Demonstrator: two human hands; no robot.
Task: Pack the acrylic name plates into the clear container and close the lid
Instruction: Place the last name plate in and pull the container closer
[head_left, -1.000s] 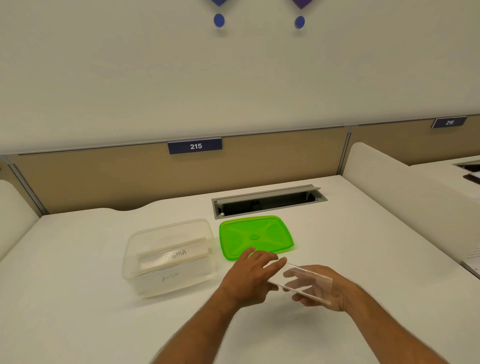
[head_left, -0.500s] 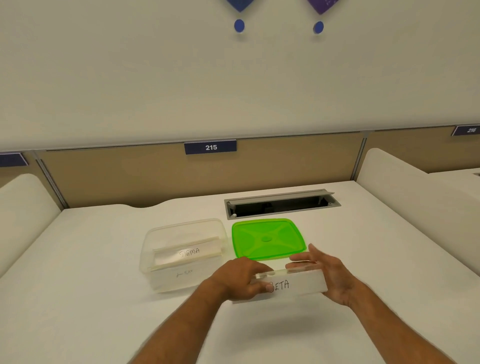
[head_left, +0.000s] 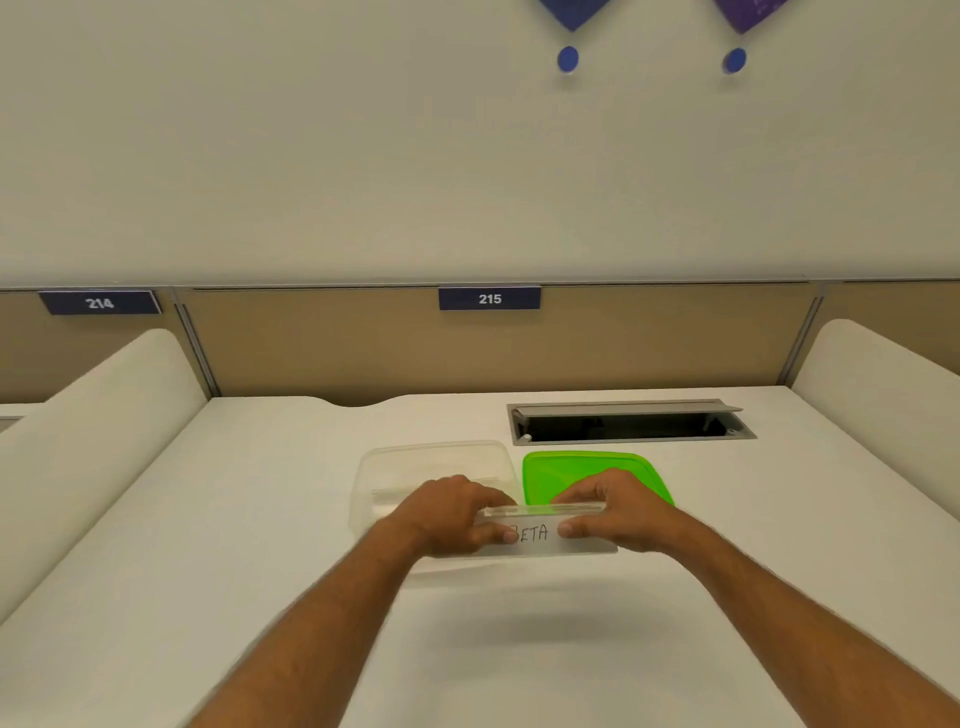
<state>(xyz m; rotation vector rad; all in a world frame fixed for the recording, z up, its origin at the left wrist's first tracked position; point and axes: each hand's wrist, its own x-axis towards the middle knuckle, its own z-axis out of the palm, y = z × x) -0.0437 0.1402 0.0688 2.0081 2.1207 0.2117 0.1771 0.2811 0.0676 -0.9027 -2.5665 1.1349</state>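
I hold a clear acrylic name plate (head_left: 535, 535) lettered "BETA" above the desk, its face towards me. My left hand (head_left: 447, 514) grips its left end and my right hand (head_left: 618, 512) grips its right end. Just behind my left hand stands the clear container (head_left: 384, 462), open, with another plate (head_left: 441, 480) partly visible inside. The green lid (head_left: 566, 467) lies flat on the desk to the right of the container, partly hidden by my right hand.
An open cable hatch (head_left: 628, 423) is set in the white desk (head_left: 260, 545) behind the lid. Padded dividers (head_left: 93, 431) bound the desk left and right. A tan back panel carries the label 215 (head_left: 489, 299).
The BETA plate was turned upright to face me and both hands now grip its ends. It has moved left, closer to the container. My view has shifted to the left.
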